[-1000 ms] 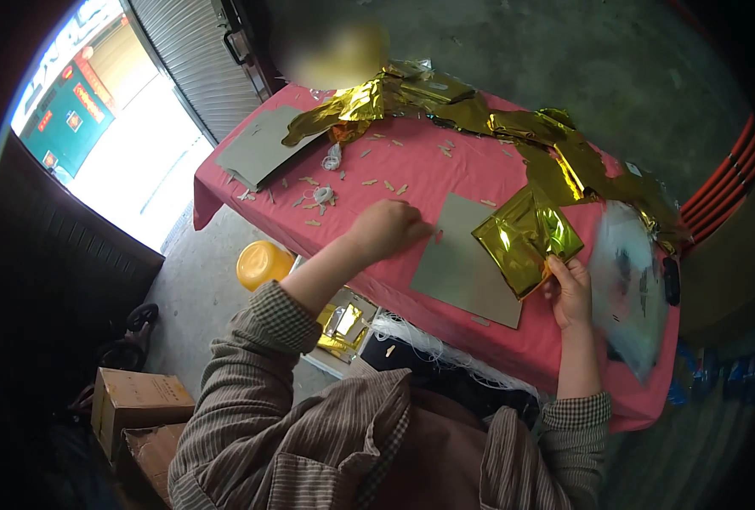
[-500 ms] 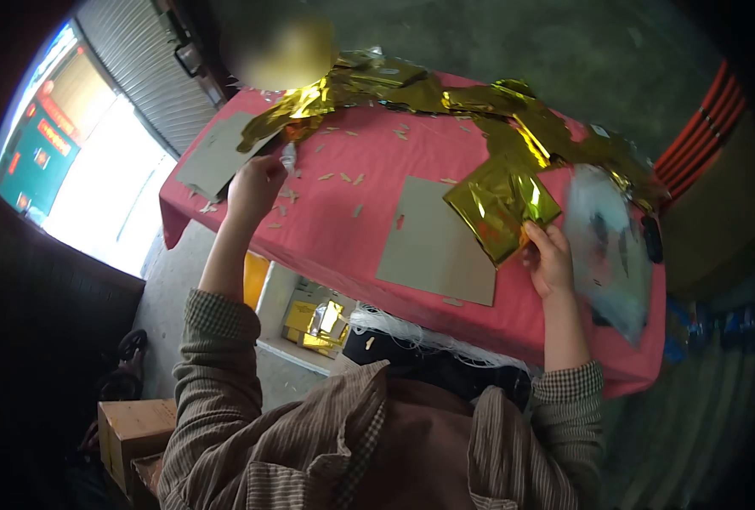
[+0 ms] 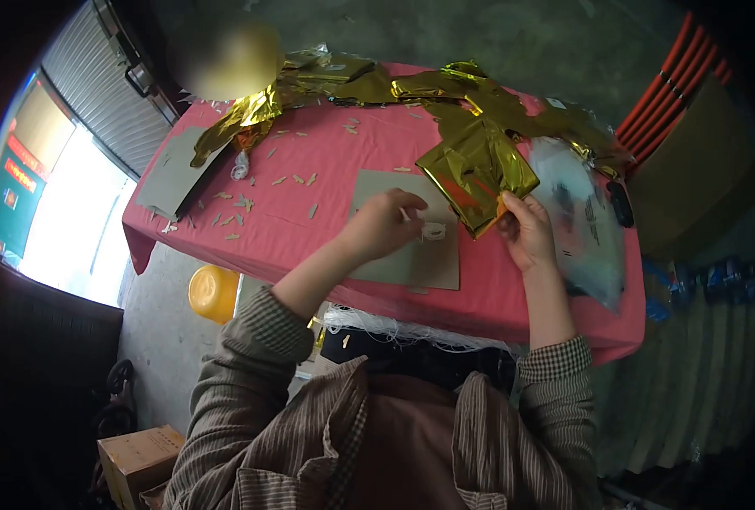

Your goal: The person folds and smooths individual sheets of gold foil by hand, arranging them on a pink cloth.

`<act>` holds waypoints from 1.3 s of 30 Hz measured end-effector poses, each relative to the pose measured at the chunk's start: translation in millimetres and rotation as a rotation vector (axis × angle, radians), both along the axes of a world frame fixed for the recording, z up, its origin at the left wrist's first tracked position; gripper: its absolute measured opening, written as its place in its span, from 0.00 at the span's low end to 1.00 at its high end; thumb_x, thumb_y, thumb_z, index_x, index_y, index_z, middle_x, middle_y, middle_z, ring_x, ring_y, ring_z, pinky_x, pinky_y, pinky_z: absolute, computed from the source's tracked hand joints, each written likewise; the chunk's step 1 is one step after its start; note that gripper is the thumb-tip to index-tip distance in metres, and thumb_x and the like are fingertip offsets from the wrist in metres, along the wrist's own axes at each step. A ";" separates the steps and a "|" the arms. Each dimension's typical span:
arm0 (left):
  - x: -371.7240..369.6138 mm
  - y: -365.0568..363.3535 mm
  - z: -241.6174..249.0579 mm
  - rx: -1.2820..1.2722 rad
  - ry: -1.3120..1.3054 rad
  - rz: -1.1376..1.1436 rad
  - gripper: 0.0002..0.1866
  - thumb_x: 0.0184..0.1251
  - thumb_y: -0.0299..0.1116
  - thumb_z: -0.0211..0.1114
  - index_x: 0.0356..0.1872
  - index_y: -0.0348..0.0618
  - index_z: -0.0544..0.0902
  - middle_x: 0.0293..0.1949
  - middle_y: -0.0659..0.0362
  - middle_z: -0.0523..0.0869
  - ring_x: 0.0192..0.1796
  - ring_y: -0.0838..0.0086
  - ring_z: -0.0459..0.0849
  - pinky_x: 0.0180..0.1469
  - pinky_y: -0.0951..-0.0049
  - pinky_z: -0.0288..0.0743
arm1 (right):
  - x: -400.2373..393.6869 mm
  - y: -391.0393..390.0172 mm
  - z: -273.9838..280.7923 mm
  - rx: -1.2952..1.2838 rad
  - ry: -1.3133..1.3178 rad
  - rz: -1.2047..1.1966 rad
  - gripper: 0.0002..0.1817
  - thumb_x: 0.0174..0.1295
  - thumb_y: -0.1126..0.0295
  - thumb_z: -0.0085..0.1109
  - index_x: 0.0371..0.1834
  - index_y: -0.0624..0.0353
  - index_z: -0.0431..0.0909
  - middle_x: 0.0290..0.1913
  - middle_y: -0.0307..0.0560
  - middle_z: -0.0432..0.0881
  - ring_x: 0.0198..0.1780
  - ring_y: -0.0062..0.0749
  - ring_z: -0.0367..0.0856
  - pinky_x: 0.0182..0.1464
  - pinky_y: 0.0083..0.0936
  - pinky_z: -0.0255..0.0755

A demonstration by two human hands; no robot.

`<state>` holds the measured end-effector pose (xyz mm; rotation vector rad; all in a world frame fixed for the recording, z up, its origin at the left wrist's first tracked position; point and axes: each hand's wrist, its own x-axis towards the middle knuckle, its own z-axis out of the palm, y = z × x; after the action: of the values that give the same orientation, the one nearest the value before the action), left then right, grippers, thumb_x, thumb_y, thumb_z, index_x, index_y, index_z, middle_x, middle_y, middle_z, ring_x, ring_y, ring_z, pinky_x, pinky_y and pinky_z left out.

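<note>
My right hand (image 3: 530,231) pinches the lower right corner of a folded, shiny gold foil piece (image 3: 479,174), held up at the table's right half. My left hand (image 3: 386,225) is over a grey cardboard sheet (image 3: 424,268), with thumb and fingers curved and a gap between them. Just beyond its fingertips is a small white coil (image 3: 433,230), apparently of string or ribbon; whether it touches the hand is hard to tell. A white bundle (image 3: 240,166) lies farther left on the pink cloth (image 3: 309,234).
Gold foil pieces (image 3: 343,78) are heaped along the far edge. Small pale strips (image 3: 246,202) are scattered at left, near a second grey sheet (image 3: 173,174). A clear plastic bag (image 3: 581,229) and a dark object (image 3: 620,204) lie at right. A yellow bucket (image 3: 213,293) stands below.
My left hand has moved right, from beside the white bundle to over the cardboard sheet, where a small white coil now shows. My right hand still holds the foil piece. The view has shifted.
</note>
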<state>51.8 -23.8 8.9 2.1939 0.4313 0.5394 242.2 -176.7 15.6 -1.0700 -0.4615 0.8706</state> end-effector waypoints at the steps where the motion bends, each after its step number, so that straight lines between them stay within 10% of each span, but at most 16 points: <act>1: -10.4 3.3 7.6 -0.013 -0.016 0.022 0.13 0.55 0.26 0.61 0.43 0.39 0.81 0.32 0.56 0.79 0.29 0.72 0.78 0.34 0.73 0.74 | 0.8 -2.4 4.6 -0.028 -0.051 0.011 0.03 0.60 0.67 0.58 0.33 0.52 0.76 0.26 0.32 0.78 0.22 0.14 0.72 0.22 0.12 0.62; 5: -52.0 14.7 11.3 0.096 0.083 0.101 0.14 0.56 0.32 0.60 0.44 0.40 0.80 0.40 0.51 0.80 0.40 0.62 0.80 0.43 0.65 0.75 | 6.7 -6.6 21.8 -0.212 -0.221 0.212 0.05 0.60 0.66 0.59 0.32 0.54 0.76 0.26 0.33 0.79 0.21 0.13 0.71 0.20 0.10 0.61; 7: -68.7 9.9 -1.8 0.644 0.113 0.098 0.18 0.57 0.36 0.62 0.48 0.41 0.78 0.49 0.51 0.78 0.53 0.60 0.75 0.55 0.59 0.68 | 4.9 -1.1 21.4 -0.302 -0.278 0.316 0.06 0.59 0.66 0.59 0.32 0.55 0.76 0.26 0.33 0.78 0.20 0.12 0.71 0.19 0.10 0.60; 10: -79.8 -2.7 -4.4 0.548 0.185 0.100 0.21 0.58 0.34 0.61 0.54 0.41 0.74 0.58 0.49 0.72 0.63 0.57 0.66 0.63 0.58 0.58 | 4.1 19.6 4.6 -0.375 -0.352 0.501 0.07 0.58 0.66 0.59 0.32 0.57 0.76 0.25 0.33 0.78 0.20 0.11 0.70 0.18 0.10 0.58; 20: -64.1 -8.9 1.8 0.274 0.059 0.157 0.21 0.59 0.34 0.60 0.55 0.41 0.74 0.58 0.48 0.73 0.64 0.56 0.67 0.65 0.59 0.57 | -1.9 51.3 -5.3 -0.615 -0.434 0.589 0.05 0.57 0.71 0.57 0.32 0.62 0.77 0.23 0.39 0.79 0.15 0.15 0.72 0.11 0.13 0.59; 30: -21.2 -19.8 -14.9 0.630 0.218 -0.262 0.25 0.67 0.44 0.51 0.66 0.56 0.64 0.68 0.52 0.59 0.72 0.57 0.52 0.69 0.53 0.46 | -21.4 51.2 11.4 -0.643 -0.585 0.494 0.16 0.59 0.71 0.54 0.46 0.67 0.65 0.24 0.44 0.78 0.13 0.21 0.73 0.10 0.16 0.63; 33: -21.1 -19.4 -14.8 0.646 0.259 -0.274 0.25 0.68 0.45 0.50 0.66 0.58 0.64 0.69 0.52 0.58 0.72 0.57 0.51 0.69 0.53 0.45 | -15.8 52.2 12.6 -0.761 -0.848 0.550 0.17 0.58 0.70 0.56 0.47 0.66 0.65 0.23 0.46 0.77 0.17 0.27 0.76 0.16 0.23 0.68; 36: -19.8 -21.0 -11.4 0.645 0.276 -0.277 0.25 0.68 0.45 0.50 0.66 0.58 0.64 0.69 0.52 0.58 0.72 0.57 0.51 0.69 0.53 0.45 | -10.3 42.9 -6.0 -0.644 -1.316 0.065 0.16 0.57 0.71 0.57 0.46 0.65 0.66 0.28 0.48 0.77 0.26 0.35 0.79 0.27 0.32 0.73; 39: -18.8 -21.0 -13.1 0.635 0.271 -0.272 0.25 0.67 0.47 0.51 0.65 0.58 0.65 0.68 0.52 0.59 0.72 0.58 0.51 0.69 0.52 0.45 | -25.8 31.5 -6.0 -0.245 -1.558 0.019 0.15 0.60 0.71 0.53 0.49 0.66 0.70 0.49 0.55 0.75 0.52 0.43 0.75 0.52 0.36 0.69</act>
<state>33.0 -44.7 -4.3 2.8972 0.0926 0.2433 216.4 -145.2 9.6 -1.8497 -1.6609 -0.0863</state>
